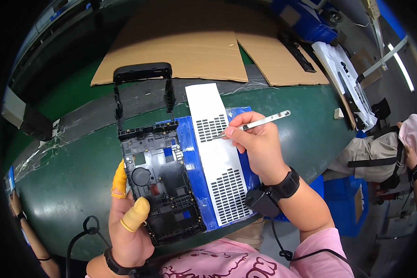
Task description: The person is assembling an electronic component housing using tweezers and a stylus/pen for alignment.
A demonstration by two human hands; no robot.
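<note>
My left hand (129, 217), with yellow finger cots on the thumb and a finger, grips the lower left side of a black plastic housing frame (167, 185). The housing has ribs, small brass-coloured inserts and an open loop at its far end. In my right hand (257, 143) is a pair of metal tweezers (266, 119), pinched between thumb and fingers. Their tips are at a white sheet (220, 162) bearing rows of small black rectangular stickers (229, 197). Beneath the sheet lies a blue, film-wrapped board (192, 162), just right of the housing.
Large brown cardboard sheets (180, 51) cover the far side of the green table (301, 111). A black strip part (297, 52) rests on the right cardboard. White sheets (345, 81) stand at the far right. Other people are on both sides; a blue bin (345, 199) sits below the right edge.
</note>
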